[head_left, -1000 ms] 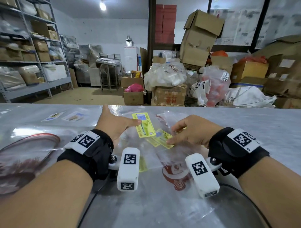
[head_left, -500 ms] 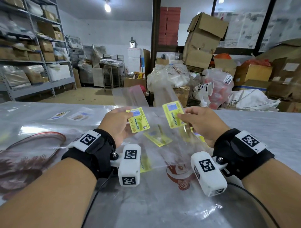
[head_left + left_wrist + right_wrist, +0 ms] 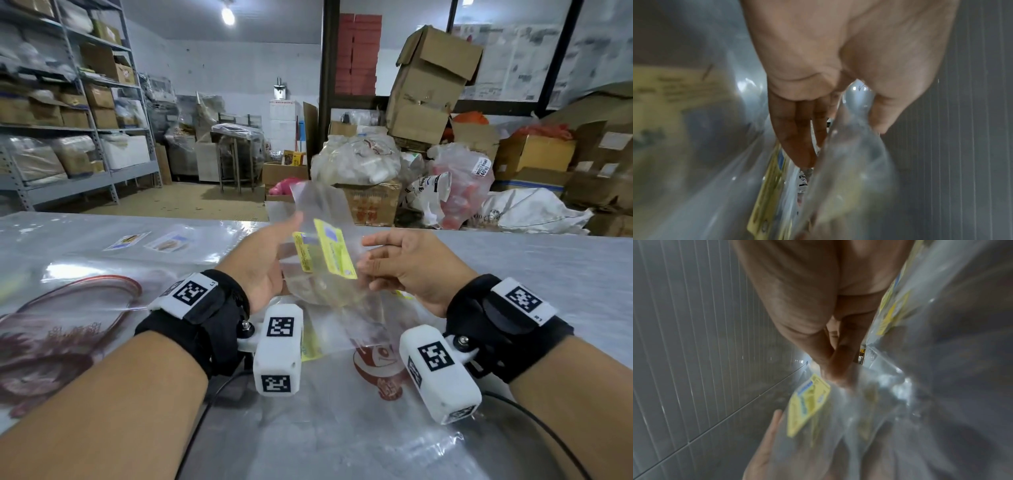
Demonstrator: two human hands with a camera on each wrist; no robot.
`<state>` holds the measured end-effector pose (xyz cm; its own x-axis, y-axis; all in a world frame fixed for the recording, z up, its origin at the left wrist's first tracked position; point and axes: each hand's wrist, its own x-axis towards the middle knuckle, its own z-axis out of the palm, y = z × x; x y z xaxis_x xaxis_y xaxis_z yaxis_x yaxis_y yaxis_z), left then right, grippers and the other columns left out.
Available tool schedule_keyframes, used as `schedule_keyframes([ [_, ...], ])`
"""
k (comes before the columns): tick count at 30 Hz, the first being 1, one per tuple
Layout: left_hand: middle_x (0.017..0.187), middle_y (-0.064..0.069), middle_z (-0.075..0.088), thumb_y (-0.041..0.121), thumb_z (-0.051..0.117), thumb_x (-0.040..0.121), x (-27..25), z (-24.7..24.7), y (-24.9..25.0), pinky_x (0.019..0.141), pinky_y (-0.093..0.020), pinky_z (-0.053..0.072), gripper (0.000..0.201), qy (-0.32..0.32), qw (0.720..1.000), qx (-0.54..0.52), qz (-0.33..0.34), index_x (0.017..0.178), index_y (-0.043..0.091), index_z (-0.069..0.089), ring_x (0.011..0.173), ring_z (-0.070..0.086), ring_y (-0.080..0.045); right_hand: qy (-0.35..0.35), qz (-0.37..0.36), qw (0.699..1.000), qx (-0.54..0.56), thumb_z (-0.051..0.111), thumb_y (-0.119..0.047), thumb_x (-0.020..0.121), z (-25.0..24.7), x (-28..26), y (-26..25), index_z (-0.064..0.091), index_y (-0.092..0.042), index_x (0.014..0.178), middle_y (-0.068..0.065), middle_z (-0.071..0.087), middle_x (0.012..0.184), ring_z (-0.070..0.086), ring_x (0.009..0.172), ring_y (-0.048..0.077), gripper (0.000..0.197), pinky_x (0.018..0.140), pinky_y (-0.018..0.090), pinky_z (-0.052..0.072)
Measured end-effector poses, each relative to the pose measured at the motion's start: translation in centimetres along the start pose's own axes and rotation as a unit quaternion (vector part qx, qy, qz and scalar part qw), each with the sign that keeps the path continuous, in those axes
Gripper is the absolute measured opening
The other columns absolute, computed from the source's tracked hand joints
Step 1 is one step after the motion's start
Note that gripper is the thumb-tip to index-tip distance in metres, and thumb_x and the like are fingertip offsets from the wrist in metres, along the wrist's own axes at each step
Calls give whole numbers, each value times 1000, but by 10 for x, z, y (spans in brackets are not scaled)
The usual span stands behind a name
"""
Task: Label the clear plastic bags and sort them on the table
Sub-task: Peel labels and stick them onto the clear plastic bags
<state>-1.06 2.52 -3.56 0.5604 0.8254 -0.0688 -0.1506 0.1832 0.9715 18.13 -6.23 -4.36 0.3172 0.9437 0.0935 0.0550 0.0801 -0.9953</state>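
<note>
Now overlapping, labelled bags [image 3: 322, 253] together.

Labelled bags [image 3: 322, 253] between both hands, above the table [image 3: 513, 267].

Clear plastic bags [image 3: 318, 270] carry yellow labels [image 3: 334, 254] with blue patches. The surface [image 3: 534, 270] is grey. A red printed logo [image 3: 380, 368] marks one flat bag. Wrist straps [image 3: 212, 308] are black, with black-and-white square markers.

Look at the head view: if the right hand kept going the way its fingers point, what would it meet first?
Probably the yellow label on the clear bag just ahead of the right hand; beyond it, the left hand. Depth is uncertain.
</note>
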Motion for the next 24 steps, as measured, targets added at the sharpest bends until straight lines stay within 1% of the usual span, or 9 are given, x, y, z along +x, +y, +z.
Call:
schedule_keyframes([
  [2,104,-12,76,53,59,94,-1,1,1,78,-49,59,46,3,1000,-2,-1,120,16,62,84,74,-34,12,-2,1000,5,70,11,84,0,2,1,58,3,120,13,70,79,68,56,18,39,51,21,55],
  [3,107,-13,75,48,64,92,-1,2,0,78,-51,60,46,3,1000,9,-1,124,15,59,87,74,-34,15,-4,1000,7,71,9,84,-1,2,1,58,3,119,13,71,79,68,57,18,38,52,21,56],
  [6,106,-16,75,1,65,94,5,2,-6,65,-38,64,51,42,999,21,2,140,13,47,82,74,-29,12,-9,1000,0,73,1,86,0,1,0,63,-2,113,12,75,85,71,62,17,29,51,22,55],
  [8,104,-17,72,-12,51,97,9,-2,-5,50,-31,60,53,96,995,-2,13,142,16,45,77,72,-28,18,-19,999,-33,74,-5,88,-1,1,1,67,-6,110,10,75,92,70,68,18,23,48,23,51],
  [12,119,-21,64,-13,39,97,16,-16,-1,54,-35,56,54,194,976,-87,52,142,16,46,91,70,-31,14,-12,982,-186,87,-15,75,-3,1,4,74,-20,102,-16,67,71,58,65,0,30,54,11,42],
  [15,121,-20,66,-11,38,98,20,-20,-2,56,-35,56,52,232,964,-114,69,140,17,47,98,70,-31,-67,13,946,-317,94,-33,61,-5,-2,4,75,-25,114,-21,61,84,55,79,-2,56,63,12,39],
  [20,121,-18,65,-11,38,97,21,-16,-5,63,-37,57,54,239,963,-108,67,141,19,47,98,70,-30,-100,26,926,-362,89,-51,39,-6,1,4,75,-30,116,-19,67,118,58,107,4,82,91,23,43],
  [22,121,-18,66,-11,38,97,21,-17,-5,65,-38,58,54,238,964,-104,65,142,18,47,96,70,-29,-98,24,932,-348,93,-46,42,-6,4,6,77,-30,112,-18,69,117,60,103,3,74,85,19,44],
  [24,121,-18,65,-10,39,97,22,-18,-5,72,-41,59,53,236,965,-101,62,141,18,47,98,70,-30,-96,25,940,-326,97,-33,51,-8,5,9,80,-28,105,-17,73,108,62,89,2,56,70,11,44],
])
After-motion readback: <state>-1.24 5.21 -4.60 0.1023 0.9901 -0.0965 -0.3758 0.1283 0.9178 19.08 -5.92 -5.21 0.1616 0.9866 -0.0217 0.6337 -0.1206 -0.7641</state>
